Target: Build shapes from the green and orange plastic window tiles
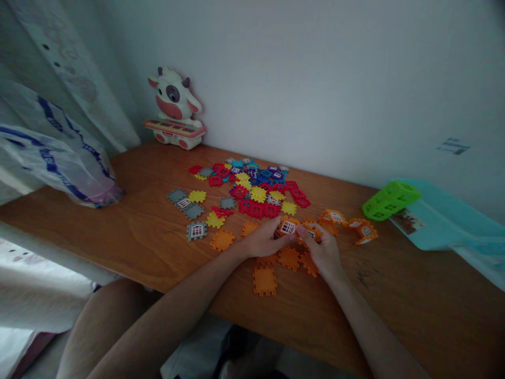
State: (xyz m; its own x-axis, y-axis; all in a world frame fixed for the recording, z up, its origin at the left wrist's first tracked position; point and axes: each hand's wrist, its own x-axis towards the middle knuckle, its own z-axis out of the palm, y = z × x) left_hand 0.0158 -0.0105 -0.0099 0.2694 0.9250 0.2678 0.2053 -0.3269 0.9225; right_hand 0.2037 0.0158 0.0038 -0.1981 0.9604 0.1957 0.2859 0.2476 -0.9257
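Observation:
My left hand (264, 239) grips an orange interlocking tile (288, 226) with a white window grid. My right hand (321, 247) closes on a second orange window tile (312, 234), right beside the first. Whether the two tiles are joined cannot be made out. Below the hands, flat orange tiles (289, 258) lie on the table, one square tile (264, 280) nearest me. Another orange tile (222, 240) rests left of my left wrist. To the right of my right hand stand joined orange window tiles (362, 230).
A brown wooden table (150, 252) runs along the wall. A pile of red, yellow, blue and purple tiles (256, 195) sits behind my hands, grey tiles (193, 211) to its left. A green tile tube (390, 200) leans on a turquoise bin (442, 221). A cow keyboard toy (173, 113) and plastic bag (74, 163) stand left.

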